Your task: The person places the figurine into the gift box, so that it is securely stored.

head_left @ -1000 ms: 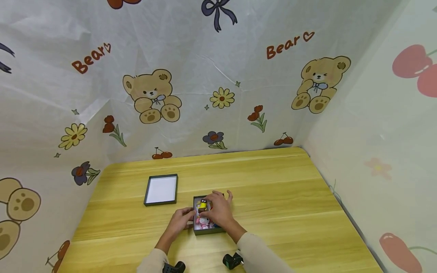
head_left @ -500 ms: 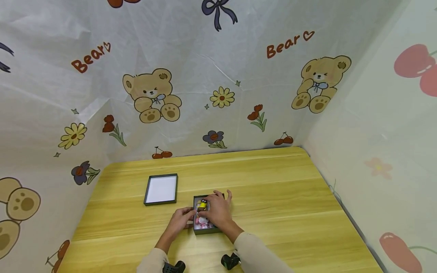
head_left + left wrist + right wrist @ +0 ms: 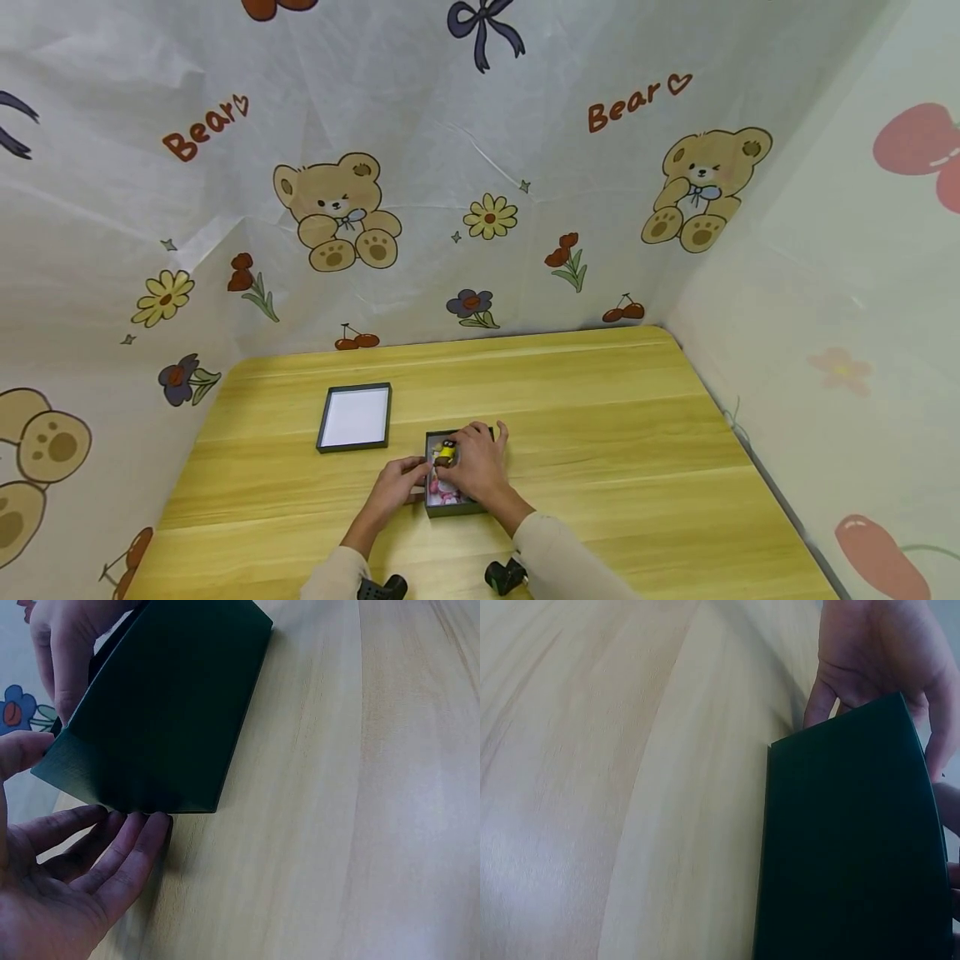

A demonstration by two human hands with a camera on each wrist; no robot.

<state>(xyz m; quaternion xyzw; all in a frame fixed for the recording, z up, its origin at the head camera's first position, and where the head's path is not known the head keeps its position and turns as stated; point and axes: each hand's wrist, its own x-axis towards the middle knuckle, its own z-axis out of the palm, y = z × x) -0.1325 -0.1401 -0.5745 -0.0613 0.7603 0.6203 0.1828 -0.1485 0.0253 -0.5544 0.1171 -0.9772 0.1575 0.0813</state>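
A small dark green box (image 3: 452,510) sits near the table's front middle, holding several toy figurines. My left hand (image 3: 395,487) grips its left side, with thumb at the rim and fingertips along the lower edge of the wall (image 3: 135,784). Over the box, my right hand (image 3: 480,462) reaches in. Its thumb and forefinger lie at either end of a yellow-and-black figurine (image 3: 446,451) and pinch it. Below the thumb shows a pink-and-white figurine (image 3: 445,493), partly covered. The right half of the contents is hidden under my right hand.
A shallow dark-edged lid (image 3: 354,417) with a white inside lies to the left, behind the box. The wooden table (image 3: 600,433) meets printed cloth walls at the back and right. Dark wrist cameras (image 3: 505,575) sit near the front edge.
My right hand has shifted slightly left and down over the box, covering more of the pink-and-white figurine. My left hand, the box and the lid stay in place.
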